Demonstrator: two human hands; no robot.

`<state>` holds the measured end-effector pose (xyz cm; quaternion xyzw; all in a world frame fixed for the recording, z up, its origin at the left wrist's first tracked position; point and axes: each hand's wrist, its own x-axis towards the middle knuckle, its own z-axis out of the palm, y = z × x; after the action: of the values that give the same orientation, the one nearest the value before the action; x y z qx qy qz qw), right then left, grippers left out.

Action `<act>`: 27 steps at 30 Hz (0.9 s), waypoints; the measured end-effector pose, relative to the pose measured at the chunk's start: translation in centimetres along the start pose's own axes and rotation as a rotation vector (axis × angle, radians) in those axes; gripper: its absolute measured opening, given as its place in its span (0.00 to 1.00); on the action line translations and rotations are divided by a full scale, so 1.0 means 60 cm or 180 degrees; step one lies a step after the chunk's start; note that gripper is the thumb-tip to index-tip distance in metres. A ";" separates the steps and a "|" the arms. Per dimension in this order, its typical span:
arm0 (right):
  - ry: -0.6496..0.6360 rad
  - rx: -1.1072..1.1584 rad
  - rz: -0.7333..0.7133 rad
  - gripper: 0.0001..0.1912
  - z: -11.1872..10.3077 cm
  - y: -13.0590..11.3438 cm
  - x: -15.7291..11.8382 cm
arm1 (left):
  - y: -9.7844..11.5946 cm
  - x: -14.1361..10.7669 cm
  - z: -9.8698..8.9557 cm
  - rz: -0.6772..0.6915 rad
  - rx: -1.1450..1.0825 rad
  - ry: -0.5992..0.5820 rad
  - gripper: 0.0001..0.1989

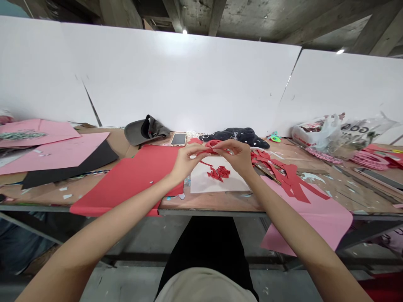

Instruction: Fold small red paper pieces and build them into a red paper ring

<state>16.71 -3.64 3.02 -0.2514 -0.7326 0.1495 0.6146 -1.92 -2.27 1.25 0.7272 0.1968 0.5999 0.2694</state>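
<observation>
My left hand and my right hand meet above the table, both pinching a thin red paper strip bent into a loop. Beneath them lies a white sheet bearing a small heap of red paper cuttings. A large red paper sheet lies under and to the left of my left hand. Long red paper offcuts lie to the right of my right hand, partly on a pink paper sheet that hangs over the table's front edge.
The scrap-strewn wooden table stands against white boards. Along the back lie a grey cap, a phone and dark cloth. Plastic bags sit back right; pink and black sheets lie left.
</observation>
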 end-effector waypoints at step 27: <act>-0.0304 -0.0437 -0.0845 0.06 -0.004 0.003 -0.002 | 0.006 -0.005 0.002 -0.0173 0.0224 0.0066 0.08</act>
<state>16.98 -3.57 2.85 -0.1863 -0.7963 0.0282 0.5748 -1.87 -2.74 1.22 0.7243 0.2402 0.5926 0.2578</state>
